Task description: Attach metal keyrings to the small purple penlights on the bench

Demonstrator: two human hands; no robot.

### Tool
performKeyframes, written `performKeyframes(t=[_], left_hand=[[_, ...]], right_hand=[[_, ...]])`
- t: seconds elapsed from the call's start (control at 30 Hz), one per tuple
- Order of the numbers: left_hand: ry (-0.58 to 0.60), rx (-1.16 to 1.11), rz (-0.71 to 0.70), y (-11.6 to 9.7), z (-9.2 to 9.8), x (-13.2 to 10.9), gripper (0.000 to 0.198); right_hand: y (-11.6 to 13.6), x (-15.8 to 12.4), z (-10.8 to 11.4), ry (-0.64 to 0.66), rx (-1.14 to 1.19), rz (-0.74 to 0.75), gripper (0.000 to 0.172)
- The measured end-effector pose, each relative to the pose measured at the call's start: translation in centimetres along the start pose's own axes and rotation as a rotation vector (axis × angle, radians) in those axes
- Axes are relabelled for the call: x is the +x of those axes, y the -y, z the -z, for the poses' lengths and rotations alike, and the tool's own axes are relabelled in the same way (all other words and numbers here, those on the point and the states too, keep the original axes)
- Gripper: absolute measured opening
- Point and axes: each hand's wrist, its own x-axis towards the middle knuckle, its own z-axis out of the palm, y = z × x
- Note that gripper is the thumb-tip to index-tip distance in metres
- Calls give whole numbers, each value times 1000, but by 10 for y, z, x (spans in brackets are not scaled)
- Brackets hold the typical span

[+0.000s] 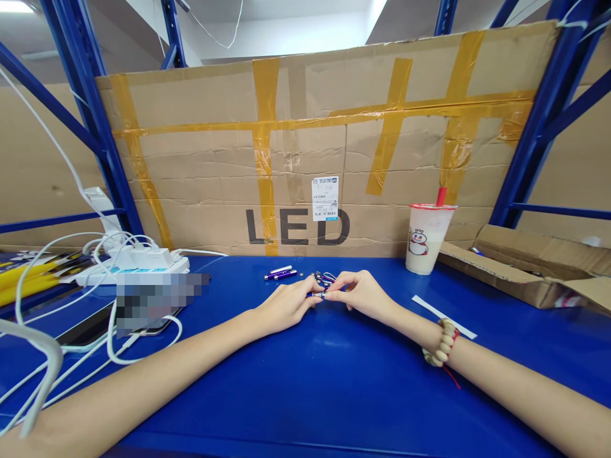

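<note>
Near the middle of the blue table, my left hand (286,306) pinches one end of a small purple and silver tube (317,294). The fingertips of my right hand (363,296) close on its other end, so the tube lies level between both hands. Just behind my fingers is a small pile of metal parts (326,278), partly hidden by them. Left of the pile, slim purple and silver tubes (281,274) rest on the table, with a tiny round piece (301,275) beside them.
A drink cup (424,242) with a red straw stands at the back right, beside an open cardboard box (506,273). A white strip (443,317) lies near my right wrist. White cables, a power strip (138,270) and phones (88,324) occupy the left.
</note>
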Motion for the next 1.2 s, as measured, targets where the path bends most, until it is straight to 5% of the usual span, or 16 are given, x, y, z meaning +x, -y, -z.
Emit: performKeyframes(t=[0.8,1.2], left_hand=[[-11,3,26,-2,-2,4,25],[24,21,-91,-1,-2,3,24]], right_hand=[[5,-3,6,94,166,-244,34],[10,-3,4,118,180,-188,22]])
